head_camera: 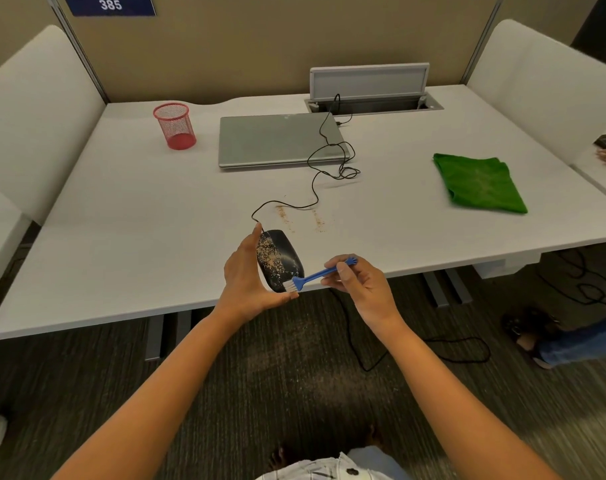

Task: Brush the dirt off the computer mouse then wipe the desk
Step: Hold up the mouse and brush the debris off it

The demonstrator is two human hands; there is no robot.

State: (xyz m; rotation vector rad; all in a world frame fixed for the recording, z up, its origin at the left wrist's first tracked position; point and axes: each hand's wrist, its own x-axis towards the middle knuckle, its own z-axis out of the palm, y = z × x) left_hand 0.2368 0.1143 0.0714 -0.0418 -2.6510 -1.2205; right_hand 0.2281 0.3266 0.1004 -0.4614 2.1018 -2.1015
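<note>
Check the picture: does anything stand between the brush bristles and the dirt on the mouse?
Nothing visible does. The brush bristles already rest on the mouse, held up by the left hand; the right hand grips only the handle.

The number "385" is written in white on a blue sign (110,5), far left on the partition wall (225,46).

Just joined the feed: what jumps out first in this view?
Front and centre, the left hand holds a black mouse speckled with crumbs at the desk's near edge, while the right hand sets a blue brush against it. Two crumb streaks lie just behind; a green cloth waits far right.
</note>
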